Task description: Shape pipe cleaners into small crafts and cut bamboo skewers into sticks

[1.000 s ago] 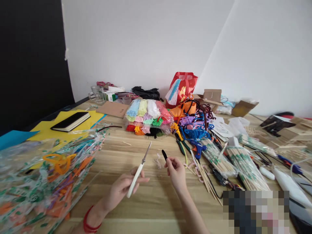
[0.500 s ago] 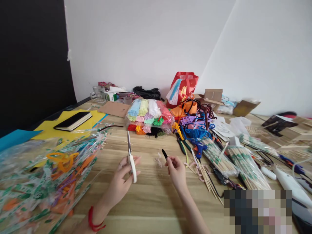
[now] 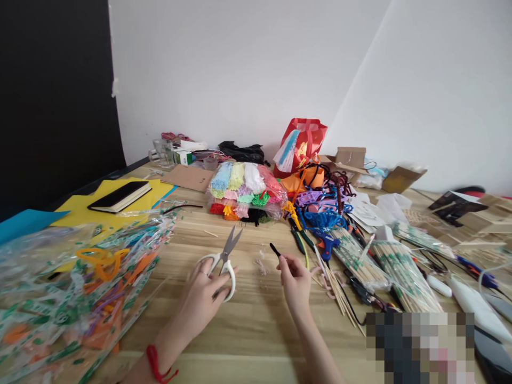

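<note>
My left hand (image 3: 206, 290) has its fingers in the handles of white-handled scissors (image 3: 229, 249), whose blades are slightly parted and point away from me. A red cord bracelet (image 3: 157, 365) circles that wrist. Between the thumb and fingers of my right hand (image 3: 295, 277) is pinched a short, fuzzy black pipe cleaner piece (image 3: 274, 249); its lower end is hidden by the fingers. The scissor blades and the black piece are apart. Small pale scraps (image 3: 262, 264) lie on the wooden table (image 3: 248, 330) between the hands.
Plastic wrappers with coloured strips (image 3: 80, 298) cover the left side, near a black notebook (image 3: 120, 197). Bagged pipe cleaner bundles (image 3: 246, 189) sit ahead. To the right lie a blue glue gun (image 3: 328, 242), bagged wooden sticks (image 3: 404, 274) and pliers (image 3: 298, 237). Behind stands a red bag (image 3: 306, 141).
In my left hand the scissors have turned flat and their blades have opened, pointing more to the right. My right hand has shifted slightly right with the black piece.
</note>
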A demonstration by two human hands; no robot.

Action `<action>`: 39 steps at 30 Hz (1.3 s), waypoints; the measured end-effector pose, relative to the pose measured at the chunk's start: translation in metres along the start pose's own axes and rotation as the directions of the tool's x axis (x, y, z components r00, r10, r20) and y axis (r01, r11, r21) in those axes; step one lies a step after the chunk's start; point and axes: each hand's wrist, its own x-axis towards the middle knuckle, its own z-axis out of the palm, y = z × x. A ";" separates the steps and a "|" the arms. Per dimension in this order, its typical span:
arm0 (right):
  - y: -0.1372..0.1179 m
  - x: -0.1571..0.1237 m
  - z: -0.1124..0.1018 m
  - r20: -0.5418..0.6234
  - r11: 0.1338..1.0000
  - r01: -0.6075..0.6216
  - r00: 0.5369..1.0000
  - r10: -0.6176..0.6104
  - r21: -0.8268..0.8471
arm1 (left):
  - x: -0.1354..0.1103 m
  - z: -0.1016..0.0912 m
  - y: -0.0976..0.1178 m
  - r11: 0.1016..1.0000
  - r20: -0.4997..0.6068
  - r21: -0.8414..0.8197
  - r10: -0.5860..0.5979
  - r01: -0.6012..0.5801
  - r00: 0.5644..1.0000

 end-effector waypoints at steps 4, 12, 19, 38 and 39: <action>-0.007 -0.005 -0.002 -0.017 0.992 0.122 0.992 -0.122 -0.032 | 0.000 -0.004 0.005 0.975 -0.068 0.206 -0.069 0.081 0.995; -0.025 -0.028 0.005 0.134 0.774 0.602 0.799 -0.587 -0.197 | -0.002 -0.006 0.019 0.965 -0.071 0.262 0.053 -0.032 0.996; -0.017 -0.031 0.010 0.179 0.689 0.613 0.783 -0.596 -0.386 | -0.008 0.003 0.026 0.950 -0.049 0.292 0.134 -0.114 0.990; -0.010 -0.002 -0.011 -0.079 0.696 0.494 0.784 -0.615 -0.522 | -0.007 0.004 0.022 0.972 -0.002 0.233 0.043 -0.041 0.999; -0.011 -0.003 -0.010 -0.023 0.692 0.538 0.781 -0.624 -0.481 | -0.007 0.005 0.022 0.973 0.002 0.227 0.042 -0.042 0.999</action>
